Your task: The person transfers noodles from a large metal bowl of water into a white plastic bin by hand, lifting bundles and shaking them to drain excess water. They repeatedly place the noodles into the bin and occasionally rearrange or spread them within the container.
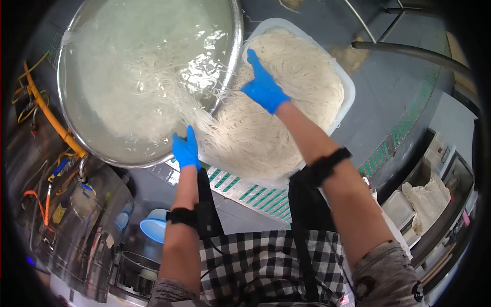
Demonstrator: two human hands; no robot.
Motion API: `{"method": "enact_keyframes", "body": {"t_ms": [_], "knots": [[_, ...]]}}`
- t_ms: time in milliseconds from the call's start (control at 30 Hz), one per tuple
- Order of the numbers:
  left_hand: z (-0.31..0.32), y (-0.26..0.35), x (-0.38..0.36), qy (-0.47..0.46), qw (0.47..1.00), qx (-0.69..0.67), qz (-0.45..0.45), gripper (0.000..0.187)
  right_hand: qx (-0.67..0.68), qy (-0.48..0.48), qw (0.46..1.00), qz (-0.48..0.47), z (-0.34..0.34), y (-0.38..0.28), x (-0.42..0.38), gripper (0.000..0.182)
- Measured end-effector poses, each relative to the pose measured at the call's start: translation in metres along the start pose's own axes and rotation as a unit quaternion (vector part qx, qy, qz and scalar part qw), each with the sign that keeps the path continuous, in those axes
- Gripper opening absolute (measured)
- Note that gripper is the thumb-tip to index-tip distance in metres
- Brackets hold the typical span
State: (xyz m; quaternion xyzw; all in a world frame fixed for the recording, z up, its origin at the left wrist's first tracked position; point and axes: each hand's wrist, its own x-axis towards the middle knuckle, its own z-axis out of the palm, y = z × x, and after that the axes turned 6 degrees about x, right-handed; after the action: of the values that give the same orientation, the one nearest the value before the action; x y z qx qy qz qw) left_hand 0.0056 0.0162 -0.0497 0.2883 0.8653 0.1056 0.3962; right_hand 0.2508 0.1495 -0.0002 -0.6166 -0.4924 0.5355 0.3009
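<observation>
White noodles (153,74) float in water inside a large round metal vat (62,97). A thick strand of noodles stretches over the vat's rim into a white tub (349,92), heaped with more noodles (302,71). My left hand (186,151), in a blue glove, is at the vat's lower right rim, thumb and fingers apart, beside the strand. Over the heap in the tub is my right hand (265,88), also blue-gloved, with its fingers stretched out and spread. No noodles show in the grip of either hand.
A green-and-white floor grating (255,197) runs below the tub. Metal pipes (409,52) stand at the upper right. On the left are a yellow hose (53,120) and a blue basin (153,225). Containers with a pale cloth (427,197) are at the right.
</observation>
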Motion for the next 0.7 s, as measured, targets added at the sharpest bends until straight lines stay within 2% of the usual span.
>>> {"method": "enact_keyframes", "body": {"t_ms": [33,67,100,133,167,200,233,267,333,367,433,467,533,567,600,633,667,700], "knots": [[-0.001,0.016,0.006,-0.001,1.000,0.003,0.001,0.054,0.114,-0.006,0.992,0.062,0.020,0.010,0.006,0.054],[-0.007,0.045,0.002,-0.047,0.994,-0.086,-0.052,0.055,0.224,0.003,0.967,0.125,0.040,0.019,0.011,0.051],[-0.006,0.062,0.003,-0.093,0.975,-0.174,-0.104,0.057,0.320,-0.062,0.919,0.222,0.053,0.019,0.006,0.049],[0.001,0.059,0.014,-0.099,0.974,-0.172,-0.106,0.057,0.369,-0.067,0.892,0.253,0.074,0.030,-0.010,0.047],[0.009,0.053,0.028,-0.188,0.938,-0.261,-0.127,0.055,0.298,-0.104,0.896,0.313,0.084,0.026,-0.029,0.037],[0.015,0.052,0.035,-0.273,0.885,-0.347,-0.145,0.054,0.271,-0.196,0.884,0.325,0.102,0.041,-0.046,0.039],[0.014,0.065,0.024,-0.279,0.884,-0.345,-0.147,0.054,0.336,-0.194,0.847,0.364,0.100,0.015,-0.066,0.033],[0.012,0.076,0.010,-0.284,0.874,-0.373,-0.131,0.051,0.337,-0.191,0.846,0.366,0.105,0.025,-0.066,0.033],[0.007,0.085,-0.014,-0.284,0.864,-0.399,-0.118,0.048,0.162,-0.362,0.820,0.412,0.117,0.040,-0.066,0.024],[0.004,0.086,-0.022,-0.289,0.863,-0.403,-0.103,0.047,0.166,-0.364,0.819,0.412,0.116,0.040,-0.068,0.024],[-0.005,0.088,-0.039,-0.308,0.870,-0.373,-0.102,0.045,-0.013,-0.433,0.861,0.266,0.093,0.018,-0.072,0.023],[-0.008,0.093,-0.045,-0.305,0.870,-0.374,-0.101,0.045,-0.011,-0.345,0.924,0.166,0.093,0.024,-0.092,0.021],[-0.017,0.106,-0.054,-0.404,0.779,-0.413,-0.242,0.044,-0.050,-0.439,0.889,0.116,0.049,-0.035,-0.109,0.024],[-0.025,0.119,-0.059,-0.421,0.745,-0.460,-0.236,0.042,-0.081,-0.467,0.878,0.066,0.037,-0.047,-0.125,0.025],[-0.024,0.117,-0.048,-0.419,0.747,-0.462,-0.232,0.042,-0.124,-0.452,0.883,-0.001,0.023,-0.065,-0.143,0.021],[-0.020,0.110,-0.025,-0.425,0.687,-0.544,-0.229,0.041,-0.276,-0.484,0.829,-0.039,0.012,-0.093,-0.153,0.014],[-0.023,0.109,-0.007,-0.427,0.620,-0.619,-0.223,0.040,-0.226,-0.485,0.839,-0.099,-0.002,-0.102,-0.168,0.012],[-0.036,0.118,0.004,-0.468,0.559,-0.649,-0.219,0.038,-0.207,-0.489,0.838,-0.126,-0.019,-0.124,-0.175,0.011]]}}
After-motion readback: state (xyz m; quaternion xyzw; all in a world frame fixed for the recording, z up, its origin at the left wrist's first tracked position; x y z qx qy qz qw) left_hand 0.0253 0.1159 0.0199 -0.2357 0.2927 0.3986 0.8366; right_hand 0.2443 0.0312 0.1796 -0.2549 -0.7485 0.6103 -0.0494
